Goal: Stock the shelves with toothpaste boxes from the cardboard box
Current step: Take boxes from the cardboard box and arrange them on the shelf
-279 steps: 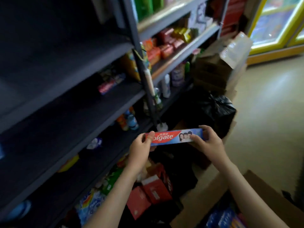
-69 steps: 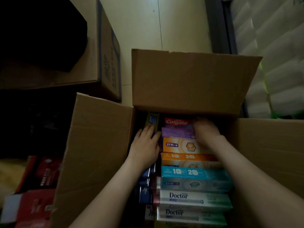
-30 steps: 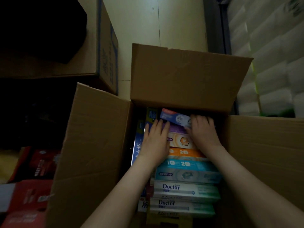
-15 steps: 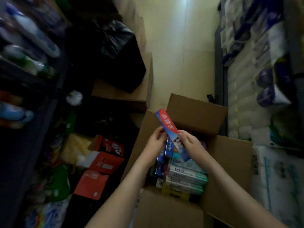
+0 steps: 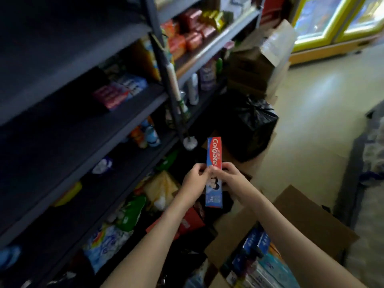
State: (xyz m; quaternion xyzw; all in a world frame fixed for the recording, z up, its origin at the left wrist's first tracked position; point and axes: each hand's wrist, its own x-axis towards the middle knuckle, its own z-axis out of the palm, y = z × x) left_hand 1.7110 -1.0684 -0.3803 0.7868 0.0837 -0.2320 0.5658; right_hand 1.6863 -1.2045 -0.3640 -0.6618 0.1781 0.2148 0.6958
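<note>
A red and blue Colgate toothpaste box (image 5: pixel 214 154) stands upright in mid-air, held by both hands at its middle. My left hand (image 5: pixel 194 182) pinches its left edge and my right hand (image 5: pixel 229 179) grips its right edge. The open cardboard box (image 5: pixel 307 217) sits at the lower right, with several toothpaste boxes (image 5: pixel 256 252) packed inside. The dark shelf unit (image 5: pixel 87 129) rises on the left; a few toothpaste boxes (image 5: pixel 119 91) lie on its middle shelf.
A black rubbish bag (image 5: pixel 252 125) sits on a carton behind the held box. Stacked cartons (image 5: pixel 257 65) stand further back. Bottles (image 5: pixel 193 88) and packets fill the right shelves. Red boxes (image 5: pixel 189 222) and bags clutter the floor under the shelves. A yellow-framed freezer (image 5: pixel 340 23) is at top right.
Both hands lifted a Colgate box out of the cardboard box. The view swung up and left from the box to the shelves, and the held box turned upright.
</note>
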